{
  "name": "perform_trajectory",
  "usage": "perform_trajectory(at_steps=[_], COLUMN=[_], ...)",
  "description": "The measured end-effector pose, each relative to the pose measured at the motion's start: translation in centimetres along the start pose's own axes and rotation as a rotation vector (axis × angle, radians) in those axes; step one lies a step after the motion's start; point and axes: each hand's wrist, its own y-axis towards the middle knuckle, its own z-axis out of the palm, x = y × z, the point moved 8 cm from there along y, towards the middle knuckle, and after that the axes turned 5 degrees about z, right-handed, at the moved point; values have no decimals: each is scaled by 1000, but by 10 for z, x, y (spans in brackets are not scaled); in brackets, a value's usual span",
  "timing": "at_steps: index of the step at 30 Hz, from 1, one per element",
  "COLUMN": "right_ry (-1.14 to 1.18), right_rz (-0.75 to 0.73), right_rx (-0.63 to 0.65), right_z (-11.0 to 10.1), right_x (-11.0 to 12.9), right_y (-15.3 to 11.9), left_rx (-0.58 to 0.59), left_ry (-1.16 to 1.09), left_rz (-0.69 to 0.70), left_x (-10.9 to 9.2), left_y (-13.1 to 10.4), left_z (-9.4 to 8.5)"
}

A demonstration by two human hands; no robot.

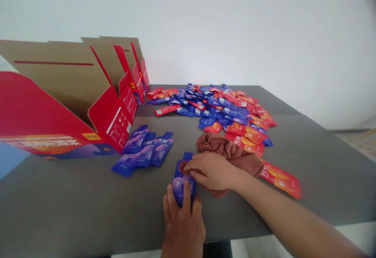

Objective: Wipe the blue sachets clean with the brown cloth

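Plain white wall (205, 26) at the back, dark grey table (88, 207) in front of it. Far left it's a row of open red boxes (102, 119), flaps up, brown cardboard insides showing, hogging that whole side. Just beside the nearest one, some blue-purple pouches (143, 154) lie overlapping. Next along, near the front edge, one blue pouch (178, 187) lies flat, left hand (183, 218) on its lower end, fingers spread and not gripping. Right hand (214, 169) is pinching a bunched brown cloth (216, 144) against the upper part, so a good bit of the print's blocked. Behind that sprawls a big mixed heap of red and blue pouches (211, 103). Cloth also partly covers a red-orange pouch (282, 179) over on the right.
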Motion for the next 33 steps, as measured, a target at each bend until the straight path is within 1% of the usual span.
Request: perform_trajectory(at_steps=[3, 9, 17, 25, 33], right_ry=[20, 62, 35, 23, 6], right_rz=[-18, -100, -49, -55, -65], right_rx=[8, 37, -5, -8, -10], right_z=[0, 1, 1, 0, 1], right_x=[2, 11, 6, 7, 7], right_y=[-1, -4, -2, -3, -3], left_rx=[5, 6, 24, 26, 20], left_ry=[-38, -73, -76, -73, -76], left_rz=[-11, -30, -41, -43, -56], left_x=[1, 2, 1, 1, 1], left_y=[0, 1, 3, 3, 5], left_z=[0, -1, -4, -4, -7])
